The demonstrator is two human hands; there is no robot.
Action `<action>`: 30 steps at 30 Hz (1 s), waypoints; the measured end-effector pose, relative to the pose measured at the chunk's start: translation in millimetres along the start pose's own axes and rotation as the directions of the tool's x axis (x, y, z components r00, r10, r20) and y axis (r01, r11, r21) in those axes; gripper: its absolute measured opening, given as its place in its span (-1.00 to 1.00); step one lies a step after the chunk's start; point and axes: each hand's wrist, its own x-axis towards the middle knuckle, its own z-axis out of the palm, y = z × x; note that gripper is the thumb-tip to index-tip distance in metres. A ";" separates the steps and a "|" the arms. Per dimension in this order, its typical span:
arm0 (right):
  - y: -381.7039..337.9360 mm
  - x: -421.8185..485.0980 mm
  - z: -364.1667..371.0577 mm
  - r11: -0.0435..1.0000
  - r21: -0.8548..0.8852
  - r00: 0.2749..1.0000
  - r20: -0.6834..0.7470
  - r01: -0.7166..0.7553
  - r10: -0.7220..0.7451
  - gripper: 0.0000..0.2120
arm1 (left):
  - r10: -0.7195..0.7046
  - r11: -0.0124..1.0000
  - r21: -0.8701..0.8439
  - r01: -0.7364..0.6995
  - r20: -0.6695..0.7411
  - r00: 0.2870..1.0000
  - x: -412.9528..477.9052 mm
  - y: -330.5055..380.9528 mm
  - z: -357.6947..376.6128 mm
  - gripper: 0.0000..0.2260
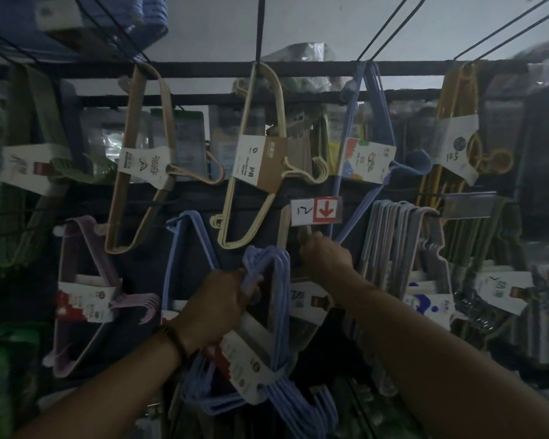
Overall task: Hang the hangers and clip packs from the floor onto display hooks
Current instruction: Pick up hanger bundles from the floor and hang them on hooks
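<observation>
At lower centre of the frame the left hand (217, 304) grips a pack of blue hangers (274, 315), while the right hand (325, 256), just right of it, closes its fingers on a beige hanger pack (305, 299) below the price tag (316, 210).

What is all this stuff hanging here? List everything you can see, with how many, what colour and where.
Blue hanger pack: one, blue-lilac with a white label, low centre, gripped by the left hand.
Tan hanger pack: one, tan, upper left on the top bar.
Cream hanger pack: one, cream with a brown and white label, upper centre.
Yellow hanger pack: one, yellow, upper right.
Pink hanger pack: one, pink, lower left.
Grey hangers: a row, count unclear, grey, right of centre.
Price tag: one, white with a red arrow, centre.
Top bar: one, dark, across the top.
Left hand: one, closed on the blue pack.
Right hand: one, raised under the price tag; its grip is unclear.
</observation>
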 end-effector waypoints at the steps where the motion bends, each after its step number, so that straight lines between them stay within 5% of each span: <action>1: 0.6 2.5 1.7 0.998 -0.051 0.999 0.015 0.032 -0.032 -0.66 | -0.039 0.999 -0.018 0.039 -0.004 0.999 -2.8 -0.7 -5.6 -0.71; 5: -0.2 -5.9 -1.9 0.955 -0.281 0.996 0.032 0.092 -0.087 -0.72 | -0.215 0.975 -0.063 0.213 -0.024 0.976 -13.8 -0.7 -29.9 -0.82; 7: -8.2 -24.7 -8.8 0.969 -0.244 0.999 0.007 0.035 -0.035 -0.69 | -0.235 0.972 -0.043 0.232 -0.063 0.970 -18.5 -4.4 -39.7 -0.79; 10: -34.6 -64.7 -22.5 0.988 0.084 0.991 -0.040 0.132 -0.129 -0.75 | -0.249 0.965 0.051 0.257 -0.124 0.960 -24.9 -15.9 -49.1 -0.75; 13: -76.0 -103.4 -34.3 0.731 0.621 0.936 -0.010 0.281 -0.351 -0.55 | -0.290 0.950 0.079 0.301 -0.131 0.948 -34.9 -23.9 -58.0 -0.66; 14: -89.1 -106.1 -31.3 0.689 0.668 0.923 0.009 0.280 -0.384 -0.50 | -0.285 0.952 0.078 0.296 -0.126 0.950 -39.8 -25.9 -60.4 -0.63; 21: -158.0 -98.3 -1.9 0.943 0.240 0.970 0.008 0.232 -0.241 -0.56 | -0.315 0.926 0.159 0.343 -0.179 0.932 -55.0 -37.3 -73.6 -0.74; 30: -190.4 -109.6 -21.9 0.916 0.075 0.908 -0.190 0.393 -0.374 -0.80 | -0.272 0.954 0.037 0.297 -0.306 0.912 -73.6 -39.8 -103.1 -0.61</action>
